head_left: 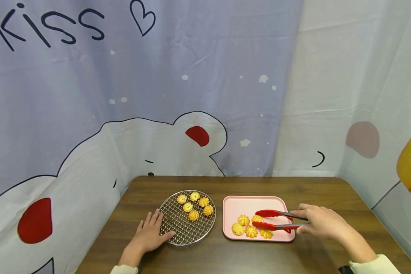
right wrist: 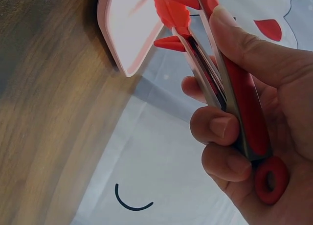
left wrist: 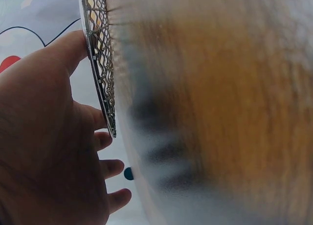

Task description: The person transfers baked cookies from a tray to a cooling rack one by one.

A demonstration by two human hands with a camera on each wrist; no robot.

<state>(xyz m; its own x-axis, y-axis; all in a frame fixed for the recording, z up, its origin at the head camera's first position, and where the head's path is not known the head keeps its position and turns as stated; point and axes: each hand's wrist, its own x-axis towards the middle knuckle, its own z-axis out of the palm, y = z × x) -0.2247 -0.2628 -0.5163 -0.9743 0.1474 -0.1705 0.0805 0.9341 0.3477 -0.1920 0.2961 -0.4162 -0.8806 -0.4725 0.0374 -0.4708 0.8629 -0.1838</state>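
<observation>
My left hand (head_left: 150,234) rests with fingers spread at the left edge of a round wire cooling rack (head_left: 178,228), its thumb over the rim. Several yellow piped butter cookies (head_left: 193,215) lie on the rack's far and right part. My right hand (head_left: 323,222) holds red-tipped tongs (right wrist: 244,102), fingers curled round the handles. Over a pink rectangular tray (head_left: 239,203), the parted tong tips reach either side of a swirled cookie (head_left: 257,219); I cannot tell whether they touch it. Around it on the tray are several other cookies (head_left: 238,229).
The rack and tray stand side by side on a brown wooden table (head_left: 191,258), with a gap between them. A printed fabric curtain (head_left: 209,76) hangs behind the table and along its sides.
</observation>
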